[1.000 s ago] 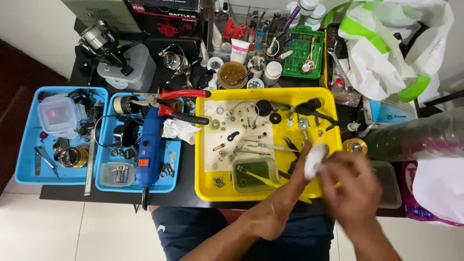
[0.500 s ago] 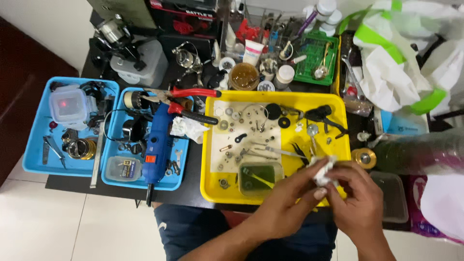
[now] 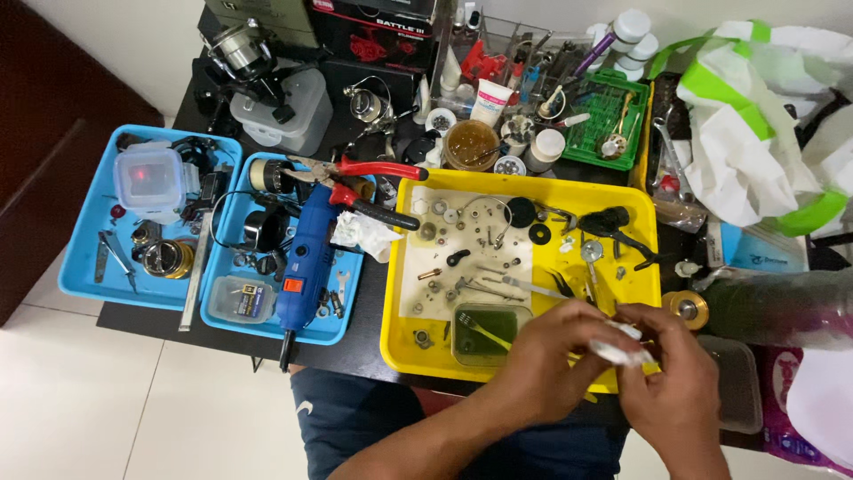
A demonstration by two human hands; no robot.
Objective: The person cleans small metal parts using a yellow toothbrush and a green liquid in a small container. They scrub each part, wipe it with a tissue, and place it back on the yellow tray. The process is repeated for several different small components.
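White crumpled tissue sits pinched between closed fingers of both hands, over the yellow tray.

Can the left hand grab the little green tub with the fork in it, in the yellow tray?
Probably yes. The left hand sits just beside the green tub at the near edge of the yellow tray, nothing between them. But it is pinching a white wad with the right hand.

Yellow tray: glossy plastic. Wipe: white, crumpled, soft cloth/paper. Small parts: shiny metal. Desk: matt black.
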